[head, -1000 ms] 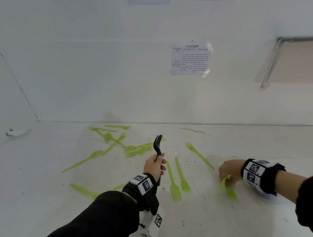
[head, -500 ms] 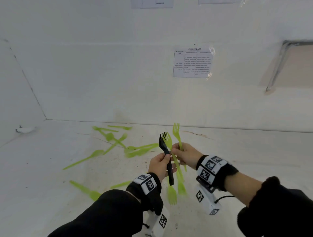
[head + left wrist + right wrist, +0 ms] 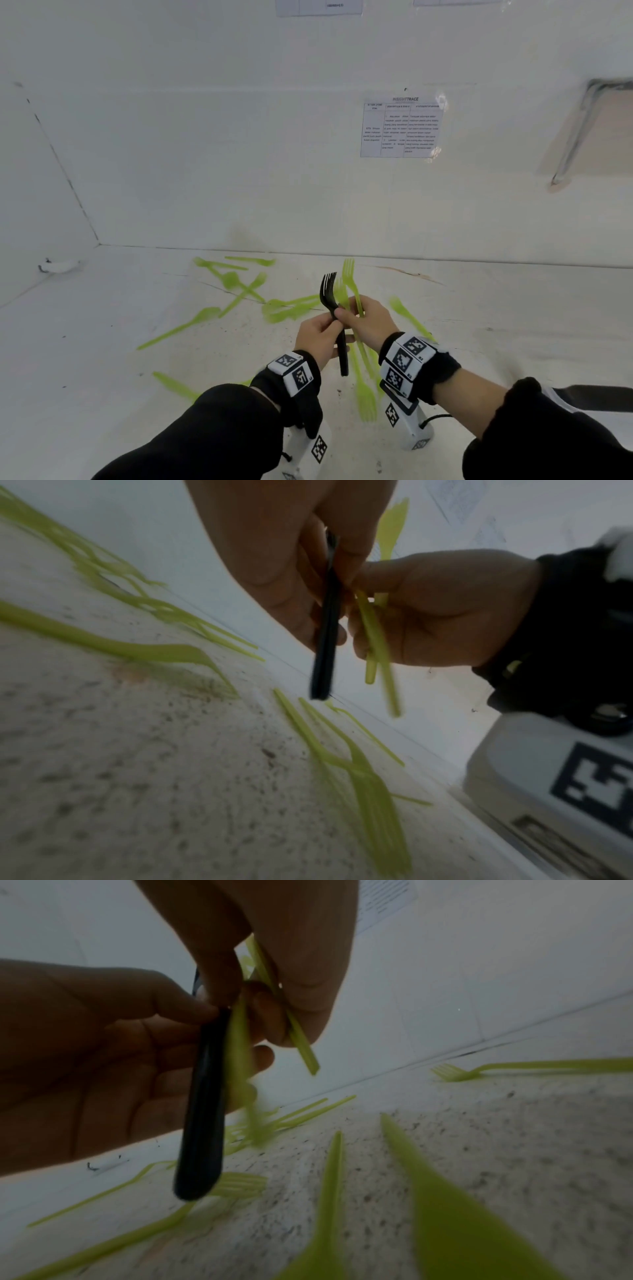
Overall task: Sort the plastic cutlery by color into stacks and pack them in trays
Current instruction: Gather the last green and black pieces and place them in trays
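Now the left hand (image 3: 317, 334) grips the black fork (image 3: 334, 318) upright over the desk's (image 3: 102, 342) middle; the right hand (image 3: 364, 320), down at the desk's right side a second ago, has come up against it, clasping two green forks (image 3: 352, 291). Mixing colours would undo the sorting. More green cutlery (image 3: 236, 284) lies loose; no trays show. On the wall sheet (image 3: 400, 128), only "INSIGHTTRACE" reads.
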### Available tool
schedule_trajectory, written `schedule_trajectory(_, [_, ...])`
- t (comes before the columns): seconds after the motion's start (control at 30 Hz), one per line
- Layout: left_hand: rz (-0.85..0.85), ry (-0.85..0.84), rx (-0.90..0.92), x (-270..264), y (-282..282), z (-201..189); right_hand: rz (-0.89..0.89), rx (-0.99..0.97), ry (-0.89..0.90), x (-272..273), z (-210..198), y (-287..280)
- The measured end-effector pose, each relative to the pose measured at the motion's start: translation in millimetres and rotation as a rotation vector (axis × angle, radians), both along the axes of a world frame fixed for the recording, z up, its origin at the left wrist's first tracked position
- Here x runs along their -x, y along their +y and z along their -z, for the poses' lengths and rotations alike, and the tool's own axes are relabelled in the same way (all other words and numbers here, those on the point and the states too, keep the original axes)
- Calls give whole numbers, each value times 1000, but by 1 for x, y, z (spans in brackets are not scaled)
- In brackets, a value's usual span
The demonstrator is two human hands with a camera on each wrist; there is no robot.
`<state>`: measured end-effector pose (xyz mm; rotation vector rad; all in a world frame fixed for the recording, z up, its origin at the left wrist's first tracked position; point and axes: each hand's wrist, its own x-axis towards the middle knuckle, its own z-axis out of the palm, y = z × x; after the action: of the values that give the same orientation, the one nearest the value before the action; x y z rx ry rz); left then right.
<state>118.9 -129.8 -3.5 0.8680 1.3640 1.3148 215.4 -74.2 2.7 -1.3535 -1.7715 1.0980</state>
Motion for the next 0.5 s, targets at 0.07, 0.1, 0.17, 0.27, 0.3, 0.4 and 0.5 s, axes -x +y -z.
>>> schedule_trajectory(0.07, [38,-30,-16,5,-1,0,52,-4,13,2,3,1])
schedule_trajectory(0.1, [59,-36,-22,7,-1,0,72,9,44,5,4,1])
schedule_trajectory(0.17, [79,-31,-23,9,-1,1,71,11,29,11,5,0])
schedule_trajectory(0.27, [46,-9,1,14,1,2,36,-11,-49,20,4,-4])
schedule_trajectory(0.3, [44,-9,9,16,1,3,57,-20,-40,23,3,-4])
schedule_trajectory(0.4, [88,-4,14,23,0,4,190,12,96,27,4,-6])
schedule_trajectory(0.5, [107,11,12,28,-1,7,260,18,156,33,7,-7])
